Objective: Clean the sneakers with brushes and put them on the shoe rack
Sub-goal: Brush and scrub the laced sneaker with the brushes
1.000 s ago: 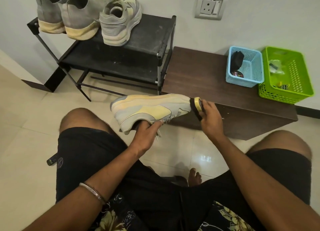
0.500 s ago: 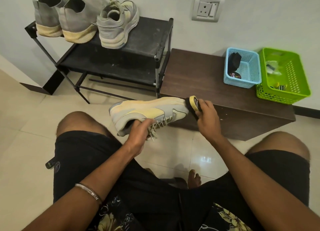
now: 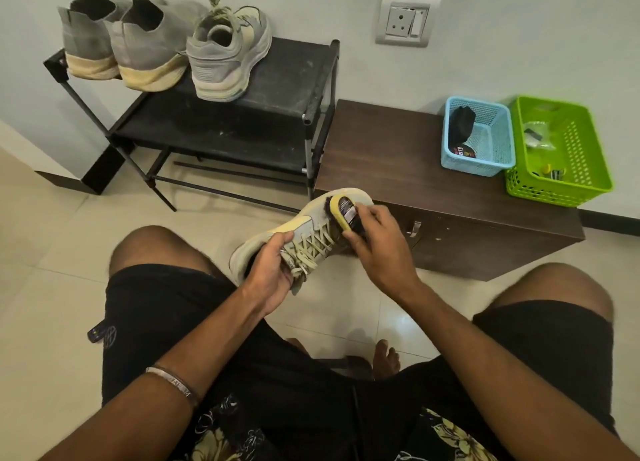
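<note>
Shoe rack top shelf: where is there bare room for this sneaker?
Free: the shoe rack top's right part, between the laced sneaker and the right posts. Crowded: the left part, where the grey pair stands beside it.

sneaker heel opening: covered by the left hand's fingers (image 3: pixel 277 249)
black brush bristles (image 3: pixel 334 230): mostly hidden beneath the right hand's fingers (image 3: pixel 372 218)
green plastic basket (image 3: pixel 588 170) contents: too small to identify

Cabinet: we are seeing a dark brown cabinet (image 3: pixel 391 156) standing against the wall.
Baskets: a blue basket (image 3: pixel 498 149) and a green basket (image 3: pixel 581 156) are sitting on it, touching.
Wall: a socket plate (image 3: pixel 405 21) is showing above.
</note>
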